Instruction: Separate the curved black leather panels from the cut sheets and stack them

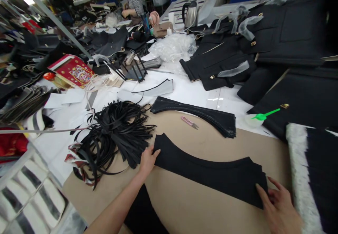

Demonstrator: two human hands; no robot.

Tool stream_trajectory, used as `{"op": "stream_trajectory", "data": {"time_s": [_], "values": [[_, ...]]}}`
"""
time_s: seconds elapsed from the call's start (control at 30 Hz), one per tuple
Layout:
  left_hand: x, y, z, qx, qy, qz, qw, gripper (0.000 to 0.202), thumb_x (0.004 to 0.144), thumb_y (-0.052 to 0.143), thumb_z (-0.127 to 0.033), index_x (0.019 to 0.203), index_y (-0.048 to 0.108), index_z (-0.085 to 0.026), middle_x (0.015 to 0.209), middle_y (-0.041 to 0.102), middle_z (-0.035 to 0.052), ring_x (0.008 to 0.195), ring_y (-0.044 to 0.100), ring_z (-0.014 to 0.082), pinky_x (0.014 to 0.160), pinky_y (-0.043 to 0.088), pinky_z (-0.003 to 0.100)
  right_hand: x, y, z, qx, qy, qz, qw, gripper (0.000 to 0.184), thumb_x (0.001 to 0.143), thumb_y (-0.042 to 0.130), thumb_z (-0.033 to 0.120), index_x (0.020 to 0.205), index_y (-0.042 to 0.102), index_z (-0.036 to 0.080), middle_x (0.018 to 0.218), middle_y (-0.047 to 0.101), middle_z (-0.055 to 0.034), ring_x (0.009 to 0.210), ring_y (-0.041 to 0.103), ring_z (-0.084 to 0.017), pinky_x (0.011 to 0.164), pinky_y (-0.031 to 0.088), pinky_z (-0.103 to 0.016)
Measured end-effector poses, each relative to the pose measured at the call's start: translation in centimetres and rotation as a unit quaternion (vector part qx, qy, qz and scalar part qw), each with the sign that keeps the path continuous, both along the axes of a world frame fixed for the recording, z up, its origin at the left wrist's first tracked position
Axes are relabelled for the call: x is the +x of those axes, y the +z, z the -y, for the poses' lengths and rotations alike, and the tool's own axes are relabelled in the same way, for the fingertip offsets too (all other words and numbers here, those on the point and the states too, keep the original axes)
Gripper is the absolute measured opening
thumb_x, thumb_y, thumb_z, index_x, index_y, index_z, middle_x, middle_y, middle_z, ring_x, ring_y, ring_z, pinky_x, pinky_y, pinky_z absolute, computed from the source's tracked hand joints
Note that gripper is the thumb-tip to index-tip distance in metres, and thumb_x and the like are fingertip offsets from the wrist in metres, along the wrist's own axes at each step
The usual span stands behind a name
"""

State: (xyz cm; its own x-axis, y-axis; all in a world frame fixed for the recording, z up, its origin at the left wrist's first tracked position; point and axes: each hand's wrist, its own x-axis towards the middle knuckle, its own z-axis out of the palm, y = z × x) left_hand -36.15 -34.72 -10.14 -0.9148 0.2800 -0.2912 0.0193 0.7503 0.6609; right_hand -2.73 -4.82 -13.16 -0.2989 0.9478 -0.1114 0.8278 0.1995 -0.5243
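A dark piece (145,214) lies toward the near edge of the desk (200,209). Just beyond it, the left hand (148,161) and right hand (281,202) hold opposite ends of a curved black panel (203,168), which lies along the near half of the desk with its hollow side facing the far edge. The left thumb rests on top; the right hand pinches the other end, thumb above, where stepped edges suggest more than one layer. The step in hand appears to be squaring up these layers; the next move would call for light, even hold at both ends, as the material looks limp.

Toward the left edge, near the left hand, sits a tangled bundle of black straps (113,131). Past the panel lie pink-handled snips (189,122), then a stack of similar curved pieces (195,116). Toward the far edge are crumpled clear plastic (173,47) and a steel kettle (191,15).
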Motion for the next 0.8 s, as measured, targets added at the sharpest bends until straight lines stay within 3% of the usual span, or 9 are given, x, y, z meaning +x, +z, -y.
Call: {"op": "stream_trajectory", "data": {"time_s": [0.17, 0.43, 0.8], "values": [[0.3, 0.6, -0.3, 0.01, -0.016, 0.028, 0.999, 0.025, 0.075, 0.06, -0.041, 0.08, 0.068, -0.018, 0.071, 0.07, 0.0069, 0.074, 0.067, 0.0266, 0.064, 0.047, 0.031, -0.8, 1.7, 0.8, -0.022, 0.003, -0.023, 0.999, 0.068, 0.08, 0.041, 0.066, 0.13, 0.046, 0.02, 0.079, 0.061, -0.0035, 0.062, 0.059, -0.023, 0.056, 0.041, -0.033], [-1.0, -1.9, 0.4, -0.101, -0.035, 0.001, 0.994, 0.034, 0.072, 0.06, -0.05, 0.084, 0.067, -0.02, 0.069, 0.071, 0.0074, 0.07, 0.068, 0.0306, 0.057, 0.048, 0.032, -0.8, 2.1, 0.8, -0.019, 0.0, -0.037, 0.999, 0.054, 0.088, 0.04, 0.054, 0.13, 0.045, 0.021, 0.073, 0.056, 0.0025, 0.058, 0.056, -0.017, 0.057, 0.039, -0.029], [-0.5, -0.7, -0.1, -0.14, -0.06, -0.008, 0.988, 0.033, 0.075, 0.057, -0.05, 0.083, 0.066, -0.019, 0.065, 0.069, 0.0072, 0.067, 0.068, 0.0298, 0.056, 0.048, 0.031, -0.7, 1.7, 0.9, -0.02, -0.005, -0.03, 0.999, 0.05, 0.089, 0.04, 0.052, 0.13, 0.044, 0.023, 0.077, 0.054, 0.0025, 0.059, 0.056, -0.017, 0.057, 0.036, -0.028]]}}
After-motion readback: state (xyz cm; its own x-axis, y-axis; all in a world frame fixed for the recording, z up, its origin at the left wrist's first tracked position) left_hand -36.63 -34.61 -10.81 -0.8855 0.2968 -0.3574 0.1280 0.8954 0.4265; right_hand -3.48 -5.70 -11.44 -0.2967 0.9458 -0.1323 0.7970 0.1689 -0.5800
